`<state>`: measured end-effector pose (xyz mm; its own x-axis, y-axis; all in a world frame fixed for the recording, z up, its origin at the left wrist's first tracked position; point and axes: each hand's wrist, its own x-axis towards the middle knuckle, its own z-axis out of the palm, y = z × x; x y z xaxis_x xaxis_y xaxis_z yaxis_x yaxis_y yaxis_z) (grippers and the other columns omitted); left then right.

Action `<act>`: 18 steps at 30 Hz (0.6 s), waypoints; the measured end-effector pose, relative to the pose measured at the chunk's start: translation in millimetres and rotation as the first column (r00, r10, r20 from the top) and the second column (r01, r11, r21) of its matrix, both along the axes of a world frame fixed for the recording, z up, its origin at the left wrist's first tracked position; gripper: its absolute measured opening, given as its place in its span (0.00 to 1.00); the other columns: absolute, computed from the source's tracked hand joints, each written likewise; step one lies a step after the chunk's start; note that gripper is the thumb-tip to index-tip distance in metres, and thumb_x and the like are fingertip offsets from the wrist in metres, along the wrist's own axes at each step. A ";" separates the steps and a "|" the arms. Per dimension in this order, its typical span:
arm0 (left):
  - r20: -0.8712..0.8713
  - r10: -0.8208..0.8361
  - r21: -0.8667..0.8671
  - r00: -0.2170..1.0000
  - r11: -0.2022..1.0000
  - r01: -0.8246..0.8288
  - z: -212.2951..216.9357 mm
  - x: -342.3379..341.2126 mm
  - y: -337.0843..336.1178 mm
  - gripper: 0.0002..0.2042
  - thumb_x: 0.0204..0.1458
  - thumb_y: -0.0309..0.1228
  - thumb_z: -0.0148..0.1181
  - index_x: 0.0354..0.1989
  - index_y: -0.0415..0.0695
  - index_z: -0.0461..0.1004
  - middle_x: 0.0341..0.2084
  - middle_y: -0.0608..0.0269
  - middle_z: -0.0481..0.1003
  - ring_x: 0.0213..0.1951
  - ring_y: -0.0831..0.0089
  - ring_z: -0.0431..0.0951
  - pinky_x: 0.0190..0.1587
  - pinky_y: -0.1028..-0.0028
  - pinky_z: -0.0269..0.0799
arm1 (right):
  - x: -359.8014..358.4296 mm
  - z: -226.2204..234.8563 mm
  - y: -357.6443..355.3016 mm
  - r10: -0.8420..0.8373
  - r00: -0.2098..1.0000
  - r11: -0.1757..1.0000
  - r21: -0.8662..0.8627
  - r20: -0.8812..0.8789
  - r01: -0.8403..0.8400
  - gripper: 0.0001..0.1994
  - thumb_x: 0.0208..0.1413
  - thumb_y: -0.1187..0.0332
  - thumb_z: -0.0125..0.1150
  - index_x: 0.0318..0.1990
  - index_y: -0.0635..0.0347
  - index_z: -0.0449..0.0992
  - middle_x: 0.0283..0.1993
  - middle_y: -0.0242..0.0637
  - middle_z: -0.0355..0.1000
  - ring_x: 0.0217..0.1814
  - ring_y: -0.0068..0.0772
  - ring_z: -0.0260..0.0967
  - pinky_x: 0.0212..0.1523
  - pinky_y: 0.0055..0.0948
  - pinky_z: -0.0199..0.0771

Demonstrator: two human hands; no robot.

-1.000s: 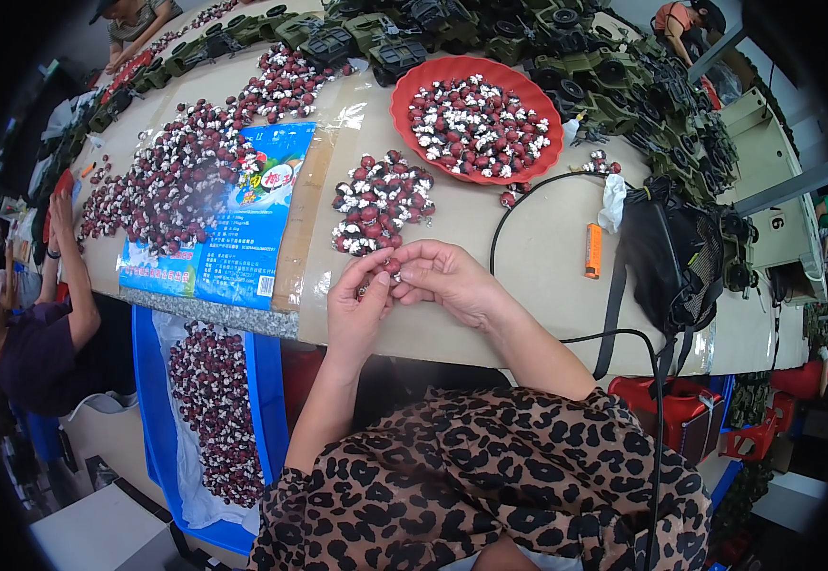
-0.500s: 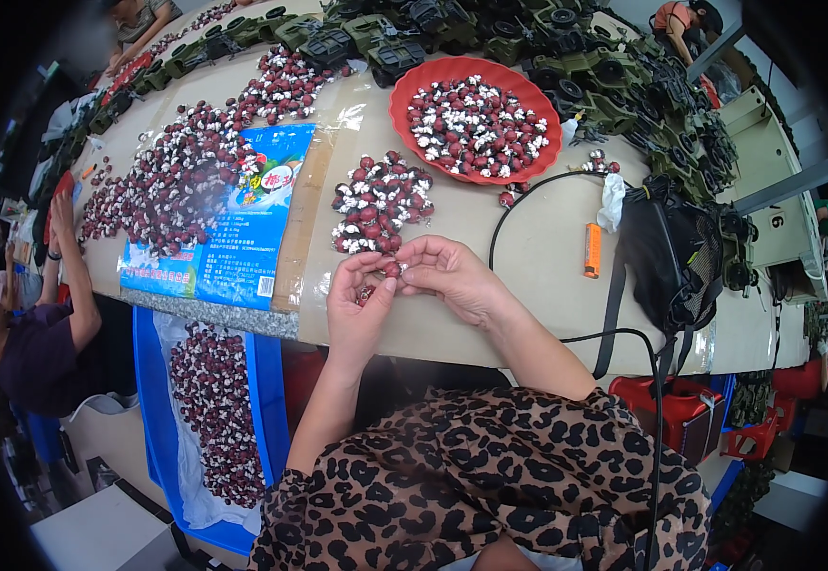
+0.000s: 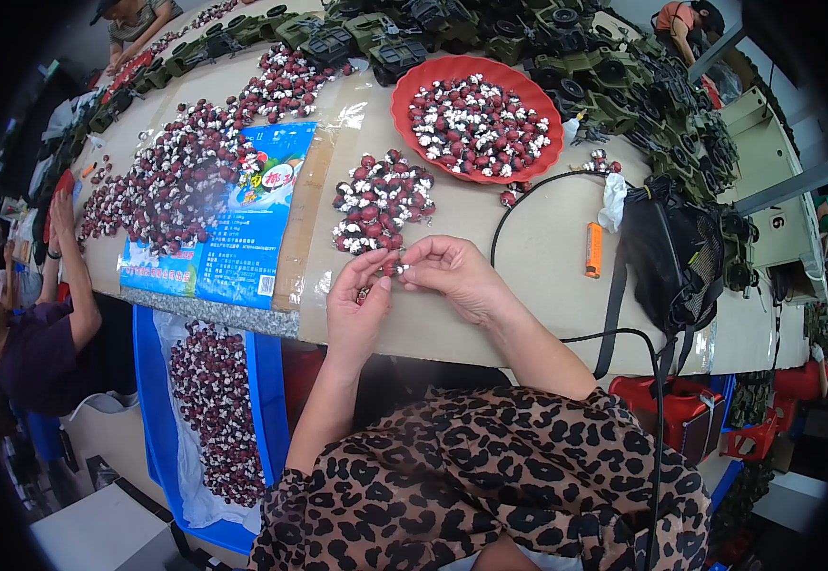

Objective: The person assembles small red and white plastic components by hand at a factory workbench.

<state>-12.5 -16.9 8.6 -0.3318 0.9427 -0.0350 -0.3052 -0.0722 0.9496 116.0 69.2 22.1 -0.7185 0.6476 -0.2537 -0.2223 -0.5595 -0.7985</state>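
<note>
Small red-and-white pieces are what both hands work on, and I see 1 of them (image 3: 390, 267) pinched right between the 2 sets of fingertips, just above the near edge of the tabletop (image 3: 528, 295).

Head view: my left hand (image 3: 357, 309) has its fingers curled narrow around the piece from below, thumb and forefinger closed on it. My right hand (image 3: 447, 271) meets it from the other side, fingers also drawn tight to a pinch on the same piece. Just beyond the fingertips lies a loose heap of the same pieces (image 3: 381, 202), nearly touching them. Farther beyond and to the right of the fingers sits a red bowl (image 3: 404, 119) full of more. Left of the fingers lies a blue printed bag (image 3: 224, 224) flat under clear film, with another spread of pieces (image 3: 171, 176) past it. To the right of the fingers an orange lighter (image 3: 593, 249) lies beside a black mesh bag (image 3: 671, 252), with a black cord (image 3: 519, 205) looping between. Below the tabletop, left of my forearm, a blue bin (image 3: 266, 400) holds more pieces.

I judge the piece very light, hard and stiff like moulded plastic, smooth enough to slip, so a fingertip pinch across its body suits it best; too small for me to tell any seam.
</note>
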 end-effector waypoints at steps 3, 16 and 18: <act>0.059 -0.009 -0.033 0.998 0.999 0.011 -2.0 -1.5 -0.7 0.14 0.49 0.20 0.46 0.47 0.37 0.63 0.35 0.64 0.69 0.21 0.88 0.61 0.21 0.88 0.57 | -0.4 1.4 -1.7 -0.035 0.998 0.994 0.108 0.060 0.028 0.07 0.45 0.78 0.57 0.33 0.66 0.69 0.29 0.35 0.70 0.28 0.20 0.68 0.33 0.16 0.70; 0.054 -0.018 -0.005 0.998 1.000 0.018 -5.3 -1.7 -0.1 0.11 0.54 0.28 0.42 0.44 0.38 0.65 0.18 0.71 0.64 0.18 0.88 0.59 0.18 0.87 0.52 | -2.9 5.3 -4.1 0.049 0.997 0.979 0.197 0.065 -0.060 0.09 0.44 0.77 0.59 0.34 0.67 0.68 0.27 0.32 0.68 0.27 0.17 0.67 0.28 0.15 0.71; 0.068 -0.042 -0.013 0.997 0.999 0.043 -5.7 -1.8 0.8 0.11 0.54 0.28 0.42 0.43 0.38 0.66 0.18 0.71 0.64 0.17 0.88 0.59 0.18 0.87 0.52 | -2.9 3.6 -4.4 0.050 0.997 0.976 0.208 0.052 -0.059 0.08 0.43 0.78 0.59 0.32 0.66 0.68 0.27 0.32 0.67 0.27 0.16 0.67 0.26 0.14 0.70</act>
